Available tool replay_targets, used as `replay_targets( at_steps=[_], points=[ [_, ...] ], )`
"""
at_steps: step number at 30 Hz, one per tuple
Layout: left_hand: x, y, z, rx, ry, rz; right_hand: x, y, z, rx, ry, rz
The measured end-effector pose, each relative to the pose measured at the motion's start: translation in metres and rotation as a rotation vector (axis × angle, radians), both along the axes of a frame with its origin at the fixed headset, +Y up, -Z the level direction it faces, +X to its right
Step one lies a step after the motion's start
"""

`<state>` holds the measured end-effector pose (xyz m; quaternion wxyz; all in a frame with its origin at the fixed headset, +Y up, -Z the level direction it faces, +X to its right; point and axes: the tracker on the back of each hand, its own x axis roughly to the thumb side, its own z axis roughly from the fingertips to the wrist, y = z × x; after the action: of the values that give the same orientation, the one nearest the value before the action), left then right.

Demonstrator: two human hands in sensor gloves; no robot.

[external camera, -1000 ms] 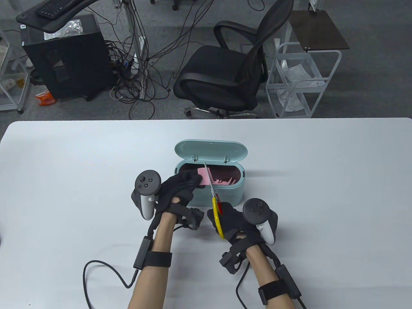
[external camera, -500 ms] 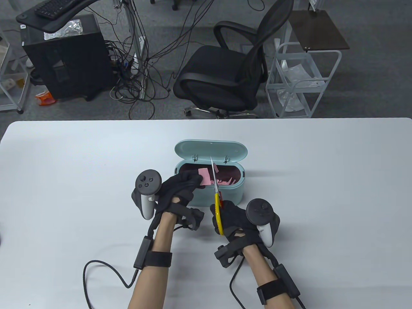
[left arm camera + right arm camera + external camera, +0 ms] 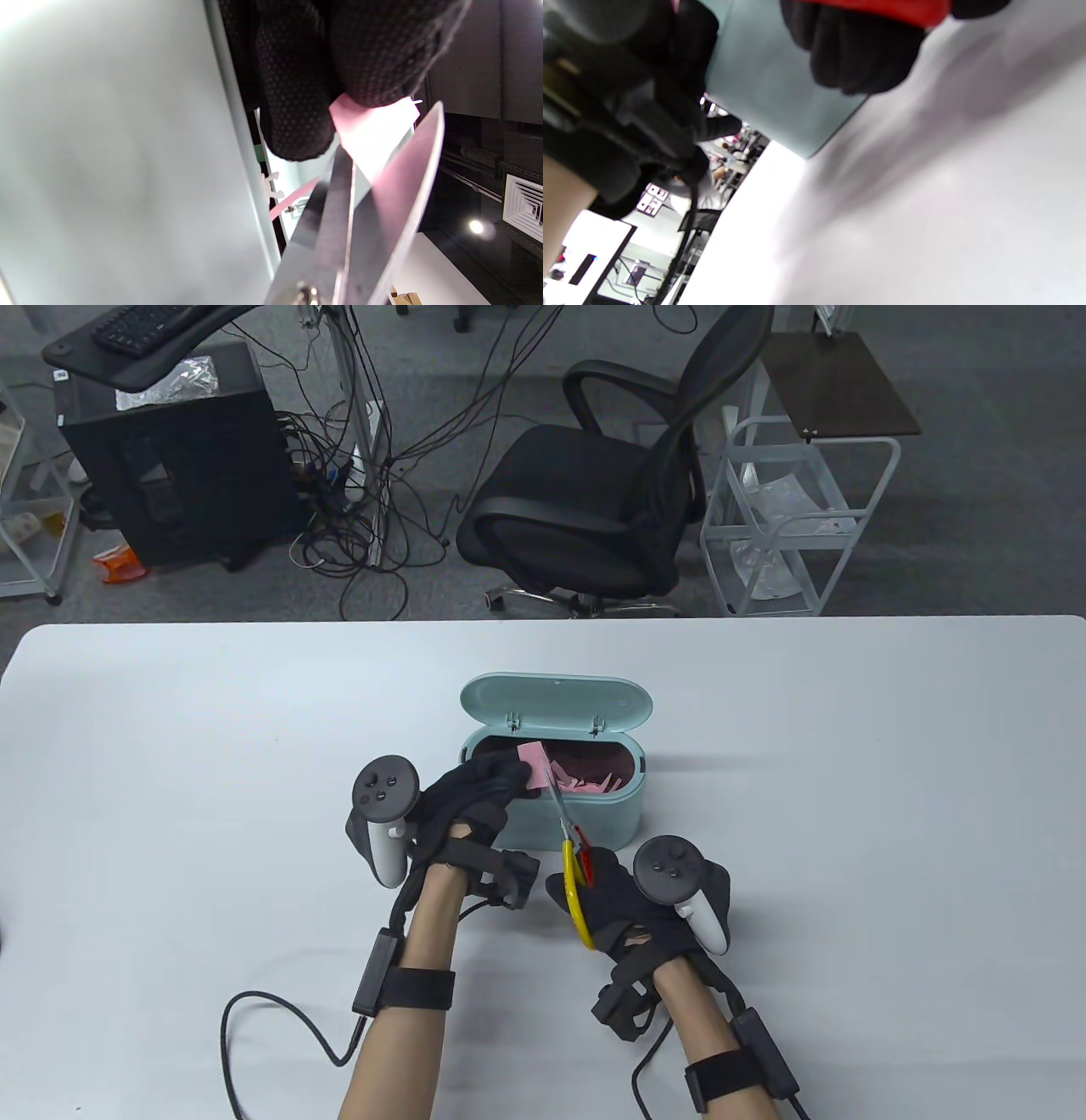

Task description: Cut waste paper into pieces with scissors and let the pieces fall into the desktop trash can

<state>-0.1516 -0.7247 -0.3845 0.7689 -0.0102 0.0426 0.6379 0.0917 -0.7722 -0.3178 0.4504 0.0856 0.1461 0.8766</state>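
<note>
Scissors (image 3: 570,848) drew back; right hand (image 3: 619,899) hides their handles.

Office chair (image 3: 594,500) behind table (image 3: 170,772) (cables (image 3: 373,475) on floor).

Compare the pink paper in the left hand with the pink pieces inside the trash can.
The pink paper is one larger flat sheet; the pink pieces are several small, narrow scraps. The paper is pinched by the left hand above the trash can opening, whereas the pieces lie loose inside it. The scissors in the right hand meet the paper, not the pieces. Both are the same pink.
</note>
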Motion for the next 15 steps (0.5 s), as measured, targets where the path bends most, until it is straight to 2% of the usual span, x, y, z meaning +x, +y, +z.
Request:
replay_targets(
  at_steps=[15],
  points=[
    [-0.0005,-0.0001,-0.0001,0.005,-0.001,-0.007,-0.0065,0.0042,-0.0040,0.045,-0.049,-0.095]
  ],
)
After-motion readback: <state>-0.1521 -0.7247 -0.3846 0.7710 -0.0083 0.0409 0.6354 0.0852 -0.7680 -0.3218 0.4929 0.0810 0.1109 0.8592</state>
